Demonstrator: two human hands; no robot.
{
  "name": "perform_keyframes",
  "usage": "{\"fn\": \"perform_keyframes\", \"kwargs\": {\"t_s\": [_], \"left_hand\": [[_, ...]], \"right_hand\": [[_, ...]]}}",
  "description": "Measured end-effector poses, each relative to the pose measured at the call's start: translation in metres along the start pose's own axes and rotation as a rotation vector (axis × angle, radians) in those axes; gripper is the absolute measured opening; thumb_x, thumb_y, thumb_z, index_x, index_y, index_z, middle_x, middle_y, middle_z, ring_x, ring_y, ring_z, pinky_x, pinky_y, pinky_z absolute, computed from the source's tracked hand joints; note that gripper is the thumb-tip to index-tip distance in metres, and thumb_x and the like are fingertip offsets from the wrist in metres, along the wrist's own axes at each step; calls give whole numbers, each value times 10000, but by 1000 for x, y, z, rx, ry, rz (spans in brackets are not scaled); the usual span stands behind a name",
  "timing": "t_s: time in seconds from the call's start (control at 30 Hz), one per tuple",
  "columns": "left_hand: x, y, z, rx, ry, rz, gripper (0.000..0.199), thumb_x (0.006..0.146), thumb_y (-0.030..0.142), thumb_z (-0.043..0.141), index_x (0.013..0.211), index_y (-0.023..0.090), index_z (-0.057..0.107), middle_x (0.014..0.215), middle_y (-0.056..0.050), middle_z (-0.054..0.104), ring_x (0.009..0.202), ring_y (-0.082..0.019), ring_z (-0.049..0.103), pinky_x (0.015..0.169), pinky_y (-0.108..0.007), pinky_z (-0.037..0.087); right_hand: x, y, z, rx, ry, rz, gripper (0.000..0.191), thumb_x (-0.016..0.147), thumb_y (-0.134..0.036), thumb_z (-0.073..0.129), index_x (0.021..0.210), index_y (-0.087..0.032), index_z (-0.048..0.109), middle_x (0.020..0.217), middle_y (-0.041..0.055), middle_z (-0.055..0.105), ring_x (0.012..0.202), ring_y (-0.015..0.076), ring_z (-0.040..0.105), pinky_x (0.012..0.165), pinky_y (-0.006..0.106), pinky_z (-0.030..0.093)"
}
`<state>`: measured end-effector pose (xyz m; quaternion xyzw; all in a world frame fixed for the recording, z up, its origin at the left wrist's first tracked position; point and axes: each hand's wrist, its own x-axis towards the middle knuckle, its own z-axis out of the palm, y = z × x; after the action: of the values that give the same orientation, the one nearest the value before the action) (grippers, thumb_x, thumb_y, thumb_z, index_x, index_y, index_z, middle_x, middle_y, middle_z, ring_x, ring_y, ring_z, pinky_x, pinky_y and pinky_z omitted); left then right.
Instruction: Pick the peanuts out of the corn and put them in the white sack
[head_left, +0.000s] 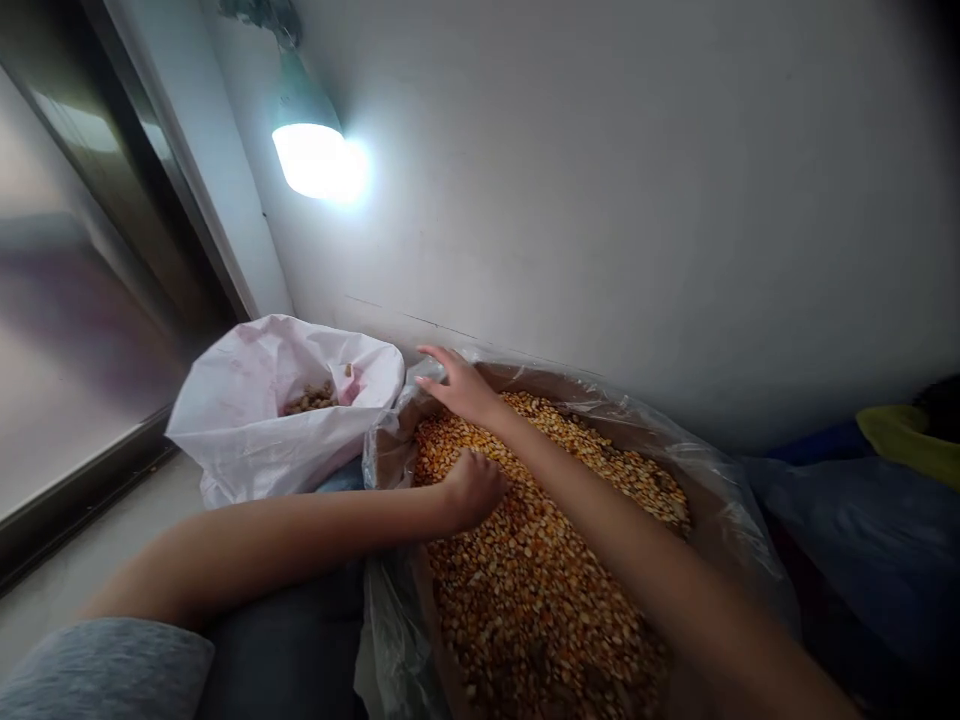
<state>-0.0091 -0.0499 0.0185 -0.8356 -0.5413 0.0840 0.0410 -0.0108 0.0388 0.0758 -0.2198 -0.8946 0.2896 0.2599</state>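
Maize kernels [540,540] lie loose in a brown-walled container [514,378], fitted with a clear plastic liner [731,485], at near centre to right of the scene. The white woven sack [300,455] stands just left of the container, its mouth open; small brown pieces [309,399] lie inside, too small to identify.

Left hand [476,490]: positioned over the left part of the kernels, fingers curled into a fist. Whether kernels are enclosed cannot be determined; the palm is hidden. Right hand [459,388]: positioned at the far left edge of the container, beside the sack, fingers extended and spread. No held item is visible.

Handling, by judgement: single kernels are light, hard and smooth, and likely to slip between spread fingers. Take them from the top surface with a cupped palm and closed fingers. The full mass is probably heavy; the liner is thin and slippery, hence a poor lifting point. Grip the sack by its soft rim.

Markings: no brand, label or writing is legible. The sack shows only faint pink patches.
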Motion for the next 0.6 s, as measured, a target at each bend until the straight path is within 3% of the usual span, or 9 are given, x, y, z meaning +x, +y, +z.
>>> {"fn": "perform_keyframes", "kwargs": {"t_s": [0.07, 0.17, 0.3, 0.37, 0.47, 0.53, 0.6], "left_hand": [[-1, -6, 4, -33, -55, -23, 252, 799, 173, 388, 980, 97, 546, 914, -134, 585, 808, -228, 552, 624, -338, 420], [2, -14, 11, -47, 6, -12, 232, 786, 156, 402, 974, 122, 534, 914, -123, 571, 798, -217, 548, 593, -317, 423], [7, -3, 7, 1, 181, 99, 247, 787, 188, 400, 998, 146, 521, 1025, -117, 531, 913, -232, 506, 686, -359, 415], [8, 19, 1, 12, 262, 233, 294, 792, 206, 393, 1063, 169, 502, 1118, -103, 499, 1023, -234, 450, 795, -390, 374], [11, 76, 4, 15, 346, 531, 329, 781, 235, 412, 1092, 194, 514, 1177, -67, 489, 1119, -208, 379, 899, -377, 313], [15, 123, 18, 27, 357, 703, 295, 753, 276, 450, 999, 193, 590, 1150, -55, 521, 1119, -215, 382, 913, -371, 318], [22, 167, 37, -34, 325, 810, 237, 707, 283, 503, 903, 265, 636, 1096, -2, 565, 1118, -221, 391, 925, -385, 322]], "right_hand": [[-49, 29, -31, -63, -17, 30, 339, 757, -277, 465, 1089, -211, 484, 1116, 52, 491, 1052, 163, 434, 924, 323, 319], [-122, 70, -73, -141, -35, 203, 311, 747, -281, 470, 1049, -224, 511, 1104, 48, 501, 1041, 174, 445, 910, 343, 326], [-183, 114, -110, -54, 183, 580, 318, 710, -323, 489, 1000, -195, 519, 1034, 65, 531, 890, 173, 522, 789, 330, 409], [-195, 127, -123, 59, 327, 730, 318, 693, -340, 489, 967, -182, 518, 946, 60, 551, 842, 169, 536, 701, 296, 438], [-198, 136, -139, 233, 500, 836, 302, 675, -341, 486, 931, -182, 512, 864, 39, 547, 751, 145, 550, 569, 231, 437], [-200, 136, -147, 287, 558, 842, 277, 671, -322, 488, 911, -185, 511, 838, 27, 541, 703, 127, 548, 527, 206, 425], [-204, 136, -150, 288, 561, 847, 246, 678, -299, 487, 895, -186, 513, 813, 23, 538, 682, 118, 542, 518, 194, 420]]}}
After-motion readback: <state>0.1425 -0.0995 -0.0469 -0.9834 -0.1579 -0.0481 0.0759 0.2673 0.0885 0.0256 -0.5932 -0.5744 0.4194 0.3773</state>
